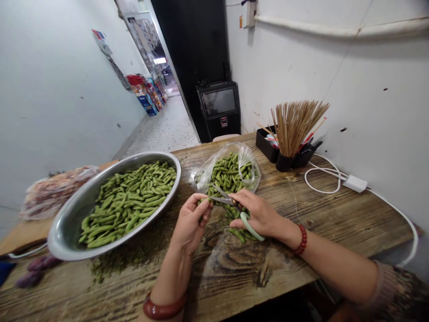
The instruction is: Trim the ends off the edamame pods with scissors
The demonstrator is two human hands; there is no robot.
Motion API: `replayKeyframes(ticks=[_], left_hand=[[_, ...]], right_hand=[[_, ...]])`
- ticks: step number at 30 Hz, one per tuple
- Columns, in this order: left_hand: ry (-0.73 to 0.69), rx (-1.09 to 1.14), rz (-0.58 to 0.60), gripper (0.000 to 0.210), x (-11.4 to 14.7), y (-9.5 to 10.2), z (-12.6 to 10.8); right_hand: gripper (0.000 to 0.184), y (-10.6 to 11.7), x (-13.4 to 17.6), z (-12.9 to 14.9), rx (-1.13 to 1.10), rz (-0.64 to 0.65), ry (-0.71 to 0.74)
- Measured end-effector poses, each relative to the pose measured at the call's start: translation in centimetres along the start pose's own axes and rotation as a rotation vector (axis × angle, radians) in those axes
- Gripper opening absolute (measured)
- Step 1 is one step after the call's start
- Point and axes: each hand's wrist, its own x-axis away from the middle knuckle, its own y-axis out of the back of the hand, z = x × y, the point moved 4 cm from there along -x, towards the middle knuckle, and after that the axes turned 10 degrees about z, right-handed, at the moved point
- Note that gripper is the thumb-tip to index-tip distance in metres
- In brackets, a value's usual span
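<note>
My left hand [195, 219] is closed, pinching a green edamame pod [205, 201] between thumb and fingers. In my right hand [256, 212] is a pair of scissors [250, 226] with pale green handles, its blades parted and one tip touching the pod. Behind both hands lies a clear plastic bag [251, 154] full of edamame pods [228, 172]. Several loose pods lie on the table under my right hand. To the left stands a large oval metal basin [63, 241] holding many pods [134, 201].
Green trimmings [117, 264] litter the wooden table [228, 286] below the basin. Left are a bag of pinkish pieces [56, 190] and purple things [36, 270]. At the back right stand a black holder with sticks [295, 129] and a white cable with adapter [355, 183].
</note>
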Motion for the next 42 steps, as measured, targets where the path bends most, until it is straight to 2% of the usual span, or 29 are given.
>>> replayKeyframes(ticks=[8,18,25,34,38,42], left_hand=[[0.019,-0.003,-0.001,0.027,0.1,-0.2,0.3],[0.063,-0.062,0.046,0.028,0.1,-1.0,1.0],[0.065,-0.056,0.037,0.028,0.1,-0.6,0.9],[0.03,-0.026,-0.005,0.024,-0.1,0.1,0.5],[-0.005,0.01,-0.008,0.018,-0.2,0.0,-0.2],[0.076,-0.007,0.081,0.021,-0.1,-0.6,-0.1]], right_hand=[[0.066,-0.1,0.0,-0.4,-0.005,0.003,-0.033],[0.065,-0.4,-0.1,0.3,-0.049,0.012,0.007],[0.051,-0.3,-0.1,0.0,-0.039,0.011,0.008],[0.047,-0.3,0.0,-0.3,-0.032,0.063,-0.007],[0.047,0.1,0.0,-0.9,-0.042,-0.017,-0.033],[0.046,0.8,-0.1,-1.5,-0.073,-0.114,-0.078]])
